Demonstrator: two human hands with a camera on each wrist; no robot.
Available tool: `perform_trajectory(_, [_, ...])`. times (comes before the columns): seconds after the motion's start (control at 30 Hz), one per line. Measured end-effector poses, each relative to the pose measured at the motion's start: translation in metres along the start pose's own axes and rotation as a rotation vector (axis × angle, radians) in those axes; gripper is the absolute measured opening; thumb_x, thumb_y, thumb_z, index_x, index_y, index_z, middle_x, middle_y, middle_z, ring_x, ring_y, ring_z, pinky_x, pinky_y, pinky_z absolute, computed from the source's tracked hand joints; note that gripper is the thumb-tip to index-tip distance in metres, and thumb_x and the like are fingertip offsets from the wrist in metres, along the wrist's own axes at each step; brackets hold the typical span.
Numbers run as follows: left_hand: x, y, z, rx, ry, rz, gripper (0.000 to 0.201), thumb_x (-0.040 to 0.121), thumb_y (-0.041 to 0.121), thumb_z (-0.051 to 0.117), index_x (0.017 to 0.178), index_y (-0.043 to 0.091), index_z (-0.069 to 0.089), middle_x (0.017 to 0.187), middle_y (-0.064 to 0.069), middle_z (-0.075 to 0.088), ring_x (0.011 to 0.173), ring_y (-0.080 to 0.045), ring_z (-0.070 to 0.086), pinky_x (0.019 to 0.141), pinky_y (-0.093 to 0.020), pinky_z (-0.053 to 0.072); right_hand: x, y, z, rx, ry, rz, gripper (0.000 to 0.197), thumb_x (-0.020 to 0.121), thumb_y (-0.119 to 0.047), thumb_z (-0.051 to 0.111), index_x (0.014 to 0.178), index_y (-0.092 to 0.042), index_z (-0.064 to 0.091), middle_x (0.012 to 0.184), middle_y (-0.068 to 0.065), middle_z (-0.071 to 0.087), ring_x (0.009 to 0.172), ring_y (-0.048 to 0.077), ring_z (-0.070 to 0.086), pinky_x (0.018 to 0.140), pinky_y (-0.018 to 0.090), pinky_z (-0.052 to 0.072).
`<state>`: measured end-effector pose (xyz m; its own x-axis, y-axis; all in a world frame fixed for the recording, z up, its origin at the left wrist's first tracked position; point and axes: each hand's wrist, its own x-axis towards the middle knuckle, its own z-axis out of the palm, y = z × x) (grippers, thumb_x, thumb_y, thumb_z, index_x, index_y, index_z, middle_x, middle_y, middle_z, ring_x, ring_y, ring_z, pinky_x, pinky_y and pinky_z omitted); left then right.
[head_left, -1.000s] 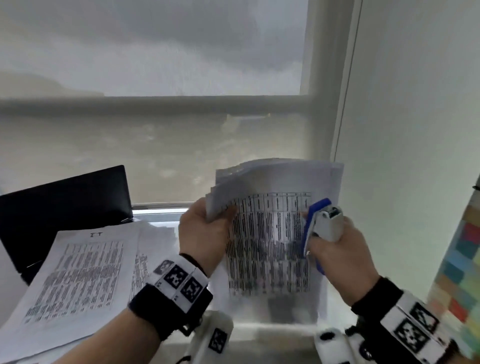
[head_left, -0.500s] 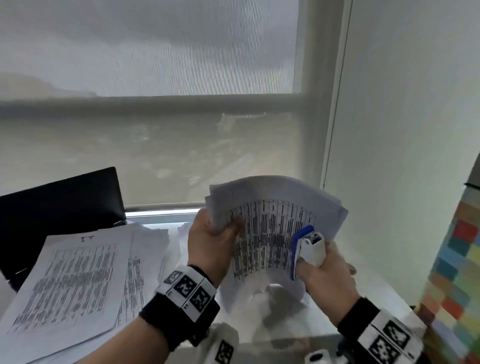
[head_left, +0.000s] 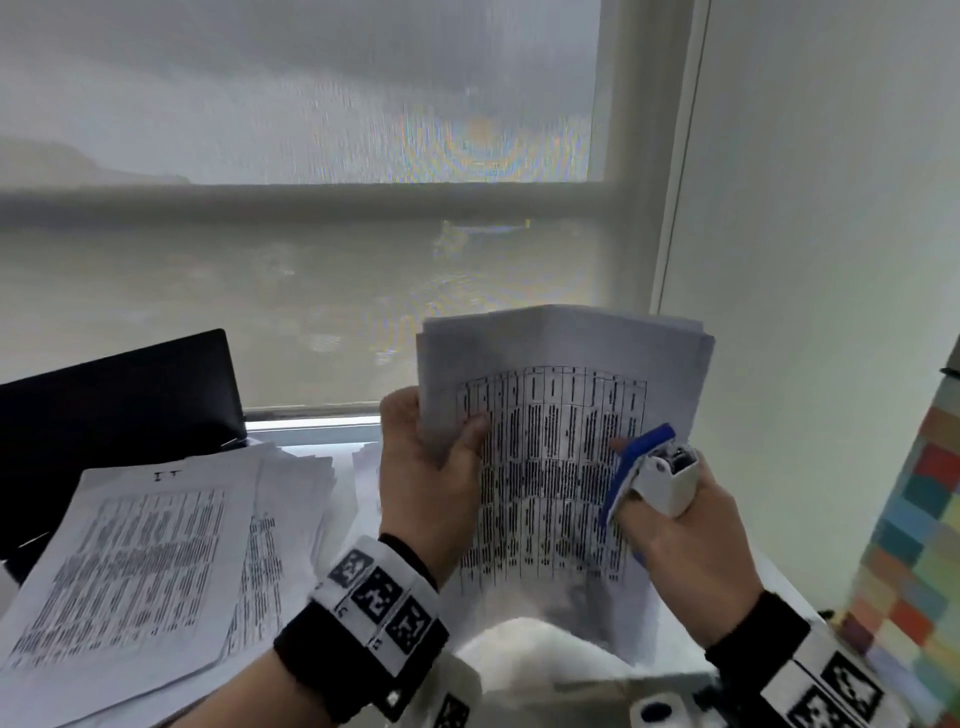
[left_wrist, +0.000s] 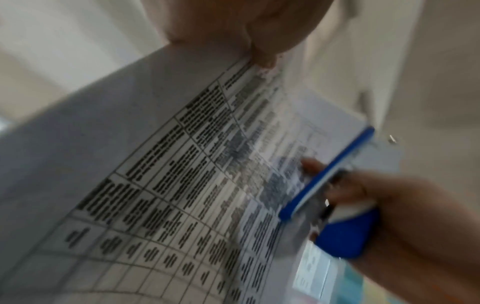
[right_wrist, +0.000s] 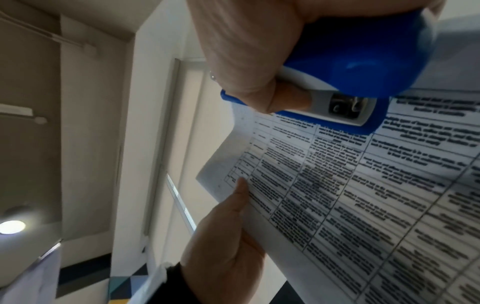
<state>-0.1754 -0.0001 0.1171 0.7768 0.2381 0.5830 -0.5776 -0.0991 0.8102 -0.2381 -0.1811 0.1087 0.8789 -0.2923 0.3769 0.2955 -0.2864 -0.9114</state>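
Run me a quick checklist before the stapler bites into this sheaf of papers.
1. Left hand grips the sheaf by its left edge: ok.
2. Right hand holds the stapler: ok.
3. Sheet edges squared: not ok, the top edges are fanned.
4. Stapler at a corner: not ok, it lies against the printed face, midway down the right side.
5. Sheets inside the stapler's mouth: cannot tell.
6. Staples loaded: cannot tell.

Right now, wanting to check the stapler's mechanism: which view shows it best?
Right wrist view: the stapler fills the top, sharp, metal mechanism facing the camera, in the right hand. Head view shows it small; left wrist blurs it.
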Motion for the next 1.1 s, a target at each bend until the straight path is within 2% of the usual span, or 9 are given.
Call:
perform_trajectory(0.1, [-0.001, 0.000, -0.002, 0.186, -0.171, 0.137, 0.076, 0.085, 0.003, 0.068, 0.121, 0.048, 0.018, 0.112, 0.007, 0.060, 0.095, -0.011, 0.066, 0.081, -0.035, 0.055, -0.003, 0.004, 0.004, -0.056, -0.077, 0.034, 0.022, 0.070, 0.002, 0.063, 0.082, -0.015, 0.056, 0.095, 0.020, 0.053, 0.061, 0.023, 0.046, 0.049, 0.028, 0.040])
perform_trajectory(0.23, [0.020, 0.004, -0.014, 0.249, -0.150, 0.227, 0.100, 0.080, 0.000, 0.070, 0.131, 0.063, 0.010, 0.123, -0.012, 0.054, 0.098, -0.029, 0.060, 0.087, -0.045, 0.052, -0.004, 0.003, 0.004, -0.089, -0.061, 0.026, 0.024, 0.075, 0.009, 0.059, 0.072, -0.013, 0.050, 0.089, 0.017, 0.050, 0.061, 0.022, 0.044, 0.047, 0.024, 0.038])
perform_trajectory(0.37, [0.037, 0.014, -0.024, 0.269, -0.156, 0.382, 0.080, 0.078, 0.006, 0.078, 0.131, 0.038, 0.026, 0.101, 0.000, 0.054, 0.084, -0.007, 0.056, 0.069, -0.011, 0.044, -0.004, 0.003, 0.003, -0.107, -0.057, 0.002, 0.025, 0.073, 0.009, 0.059, 0.070, -0.014, 0.051, 0.083, 0.009, 0.046, 0.061, 0.019, 0.043, 0.050, 0.025, 0.036])
perform_trajectory(0.5, [0.037, 0.019, -0.024, 0.376, -0.159, 0.437, 0.036, 0.084, 0.009, 0.073, 0.104, 0.022, 0.045, 0.081, 0.015, 0.051, 0.067, 0.000, 0.049, 0.061, -0.003, 0.035, -0.004, 0.001, 0.007, -0.081, -0.072, 0.022, 0.022, 0.064, -0.009, 0.059, 0.078, -0.025, 0.053, 0.084, 0.010, 0.048, 0.065, 0.023, 0.046, 0.054, 0.031, 0.039])
perform_trajectory(0.7, [0.033, 0.016, -0.025, 0.139, -0.129, 0.204, 0.047, 0.084, 0.009, 0.074, 0.110, 0.021, 0.037, 0.081, 0.002, 0.054, 0.056, -0.011, 0.057, 0.052, -0.025, 0.049, 0.000, 0.006, 0.005, -0.015, -0.051, 0.090, 0.012, 0.066, -0.005, 0.060, 0.074, -0.014, 0.056, 0.080, 0.012, 0.048, 0.057, 0.021, 0.044, 0.052, 0.029, 0.037])
perform_trajectory(0.77, [0.023, 0.008, -0.024, -0.034, -0.163, -0.002, 0.044, 0.083, 0.004, 0.072, 0.113, 0.013, 0.040, 0.090, -0.001, 0.062, 0.066, -0.004, 0.066, 0.059, -0.019, 0.053, 0.002, 0.006, 0.003, -0.006, -0.052, 0.127, 0.025, 0.060, -0.012, 0.058, 0.085, -0.011, 0.059, 0.078, 0.011, 0.049, 0.055, 0.019, 0.043, 0.052, 0.029, 0.036])
perform_trajectory(0.87, [0.003, -0.012, -0.023, -0.032, -0.215, -0.186, 0.029, 0.084, 0.005, 0.071, 0.109, 0.006, 0.058, 0.093, -0.002, 0.073, 0.087, -0.012, 0.071, 0.075, -0.026, 0.059, 0.004, 0.006, 0.001, -0.020, -0.036, 0.156, 0.039, 0.055, -0.017, 0.057, 0.093, -0.007, 0.059, 0.070, 0.011, 0.050, 0.053, 0.018, 0.042, 0.052, 0.032, 0.035])
perform_trajectory(1.0, [-0.002, -0.020, -0.021, -0.104, -0.170, -0.208, 0.024, 0.085, -0.001, 0.066, 0.106, 0.008, 0.060, 0.093, 0.002, 0.074, 0.087, -0.009, 0.071, 0.076, -0.024, 0.058, 0.001, 0.002, -0.001, -0.001, -0.017, 0.099, 0.037, 0.057, -0.018, 0.057, 0.092, -0.006, 0.062, 0.073, 0.009, 0.052, 0.053, 0.016, 0.042, 0.054, 0.031, 0.036])
perform_trajectory(1.1, [-0.001, -0.022, -0.018, -0.114, -0.177, -0.249, 0.026, 0.086, -0.004, 0.065, 0.107, 0.011, 0.059, 0.096, -0.001, 0.074, 0.090, -0.013, 0.071, 0.080, -0.032, 0.058, -0.001, 0.001, 0.000, -0.009, -0.037, 0.034, 0.015, 0.071, -0.008, 0.065, 0.085, -0.009, 0.062, 0.079, 0.012, 0.054, 0.054, 0.016, 0.042, 0.054, 0.030, 0.037])
